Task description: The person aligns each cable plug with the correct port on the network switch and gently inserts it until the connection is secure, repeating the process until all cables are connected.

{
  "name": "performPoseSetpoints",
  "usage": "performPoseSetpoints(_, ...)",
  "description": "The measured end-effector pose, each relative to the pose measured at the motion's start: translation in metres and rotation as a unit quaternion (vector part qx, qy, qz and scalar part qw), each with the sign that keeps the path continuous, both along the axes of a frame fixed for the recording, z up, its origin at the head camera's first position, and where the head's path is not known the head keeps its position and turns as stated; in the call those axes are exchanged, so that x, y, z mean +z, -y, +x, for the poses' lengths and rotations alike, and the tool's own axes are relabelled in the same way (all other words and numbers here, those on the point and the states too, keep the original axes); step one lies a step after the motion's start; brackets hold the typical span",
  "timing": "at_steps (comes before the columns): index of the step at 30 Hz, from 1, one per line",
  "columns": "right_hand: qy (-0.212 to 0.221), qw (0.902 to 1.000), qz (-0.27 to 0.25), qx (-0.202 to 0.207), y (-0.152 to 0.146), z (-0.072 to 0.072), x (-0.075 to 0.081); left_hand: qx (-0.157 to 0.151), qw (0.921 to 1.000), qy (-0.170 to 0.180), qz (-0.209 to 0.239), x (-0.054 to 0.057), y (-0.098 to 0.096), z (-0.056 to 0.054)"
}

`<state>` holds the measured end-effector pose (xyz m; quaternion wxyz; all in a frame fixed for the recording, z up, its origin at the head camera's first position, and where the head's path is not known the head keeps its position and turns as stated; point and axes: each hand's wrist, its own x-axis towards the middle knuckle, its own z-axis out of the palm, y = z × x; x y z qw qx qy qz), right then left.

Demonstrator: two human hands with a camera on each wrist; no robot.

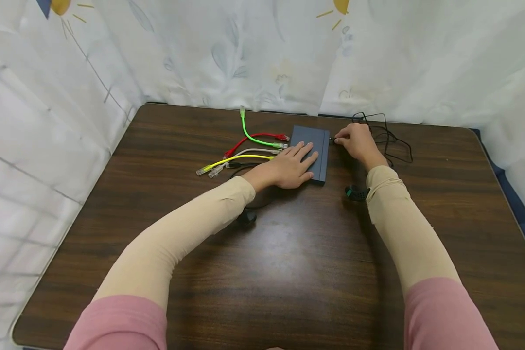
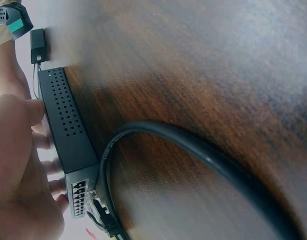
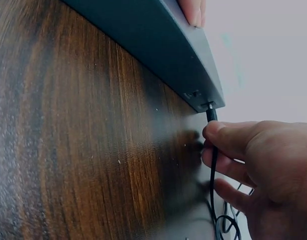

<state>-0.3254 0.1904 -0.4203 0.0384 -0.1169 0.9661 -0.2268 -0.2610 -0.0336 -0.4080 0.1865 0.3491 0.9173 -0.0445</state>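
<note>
Meeting its socket [image 3: 207,105], the black plug [image 3: 212,114] is pinched in fingers of the right hand [image 1: 358,141]; full seating can't be confirmed! The dark box [image 1: 319,163] is braced on the tabletop [image 1: 288,282] under the left hand [image 1: 289,170], fingers outspread.

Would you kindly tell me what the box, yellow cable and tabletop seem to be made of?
Box: probably painted metal, matte dark blue-grey, given its crisp edges and rows of small square holes; plastic is possible. Yellow cable: likely smooth, flexible plastic outside, since it curves evenly. Tabletop: wood or wood-look laminate, slightly glossy, with dark streaky grain and a bright reflection.
</note>
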Motion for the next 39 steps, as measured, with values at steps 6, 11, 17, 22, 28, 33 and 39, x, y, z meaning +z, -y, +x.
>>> performPoseSetpoints(6,-0.013,0.9999,-0.004,0.009,0.0004,0.0001,-0.001,-0.003,1.0,0.0,0.004,0.0034,0.001,0.0014)
performPoseSetpoints(11,-0.02,0.9997,-0.009,0.014,0.0016,-0.0007,-0.0022,-0.002,1.0,0.003,0.005,0.0043,0.0018,0.0015)
performPoseSetpoints(17,-0.028,0.9995,-0.007,0.013,0.0023,-0.0003,-0.0013,0.001,0.9999,0.008,0.013,0.0052,0.0018,0.0005)
performPoseSetpoints(22,-0.036,0.9992,-0.009,0.012,0.0027,0.0006,-0.0021,0.0,0.9998,0.014,0.015,0.0059,0.0019,-0.0005)
performPoseSetpoints(28,-0.055,0.9981,-0.021,0.019,0.0008,0.0026,-0.0067,-0.002,0.9997,0.018,0.018,0.0033,0.001,-0.0016)
performPoseSetpoints(33,-0.053,0.9977,-0.027,0.034,0.0002,0.0003,-0.0076,-0.001,0.9997,0.019,0.017,0.0031,0.0017,-0.0017)
performPoseSetpoints(39,-0.025,0.9989,-0.004,0.04,0.0013,-0.0015,-0.0008,-0.003,0.9997,0.017,0.015,0.0037,0.0006,-0.0029)
